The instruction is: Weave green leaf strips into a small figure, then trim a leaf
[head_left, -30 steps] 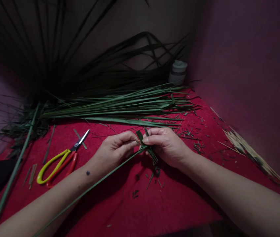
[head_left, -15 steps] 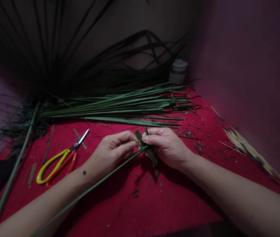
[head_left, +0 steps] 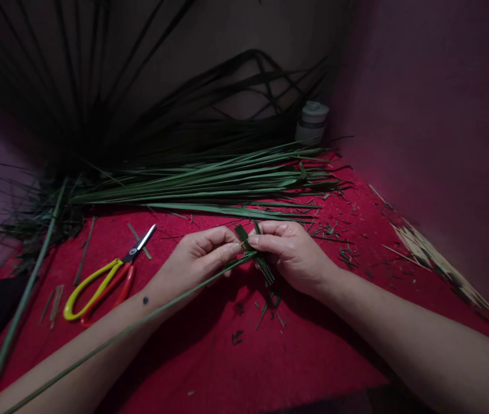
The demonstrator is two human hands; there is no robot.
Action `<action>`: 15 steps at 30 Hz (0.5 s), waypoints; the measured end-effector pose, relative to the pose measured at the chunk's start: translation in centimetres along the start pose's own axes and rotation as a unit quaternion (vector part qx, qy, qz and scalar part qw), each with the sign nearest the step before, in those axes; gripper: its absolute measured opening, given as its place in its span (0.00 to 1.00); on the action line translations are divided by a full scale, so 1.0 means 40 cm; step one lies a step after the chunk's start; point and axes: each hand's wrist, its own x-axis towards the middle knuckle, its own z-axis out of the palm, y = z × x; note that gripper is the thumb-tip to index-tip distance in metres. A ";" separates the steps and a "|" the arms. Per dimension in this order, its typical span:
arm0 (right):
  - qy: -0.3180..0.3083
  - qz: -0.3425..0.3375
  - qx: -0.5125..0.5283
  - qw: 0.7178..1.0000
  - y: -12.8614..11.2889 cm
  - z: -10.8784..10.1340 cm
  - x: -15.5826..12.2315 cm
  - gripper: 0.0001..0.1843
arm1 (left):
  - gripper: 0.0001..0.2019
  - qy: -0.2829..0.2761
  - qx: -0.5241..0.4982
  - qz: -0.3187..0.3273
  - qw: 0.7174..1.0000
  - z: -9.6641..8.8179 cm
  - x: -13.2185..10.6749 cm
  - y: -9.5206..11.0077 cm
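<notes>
Craft corner, can't tell from here if home/wkshp: red worktop [head_left: 296,356] w/ scissors [head_left: 132,255] mid-L, leaf strips [head_left: 210,187] above ctr, sticks [head_left: 428,256] far R.

Leaf strips [head_left: 210,185] behind held leaf [head_left: 264,269]; scissors [head_left: 133,252] left, sticks [head_left: 438,265] right.

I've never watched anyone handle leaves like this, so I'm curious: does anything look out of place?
Only the small dark scraps scattered over the red surface, some near the right hand. They look untidy beside the long green leaves, which lie mostly lined up.
</notes>
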 end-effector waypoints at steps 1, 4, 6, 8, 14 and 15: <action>0.008 0.001 -0.005 1.000 -0.002 -0.002 0.001 0.07 | 0.11 -0.008 -0.001 -0.010 1.000 -0.006 0.002 0.000; 0.026 -0.002 -0.024 0.999 -0.005 -0.008 0.002 0.08 | 0.11 -0.025 -0.013 -0.048 0.998 -0.019 0.006 -0.002; 0.025 -0.003 -0.032 0.999 -0.006 -0.008 0.002 0.08 | 0.12 -0.029 -0.020 -0.055 0.998 -0.020 0.006 -0.003; 0.017 -0.004 -0.035 0.999 -0.006 -0.004 0.000 0.07 | 0.12 -0.021 -0.024 -0.052 0.998 -0.014 0.004 -0.003; 0.000 0.002 -0.038 0.999 -0.009 0.007 -0.005 0.07 | 0.11 -0.030 -0.030 -0.033 0.999 -0.004 0.003 -0.002; 0.006 0.003 -0.033 0.999 -0.010 0.006 -0.005 0.07 | 0.10 -0.035 -0.035 -0.035 0.998 -0.006 0.004 -0.003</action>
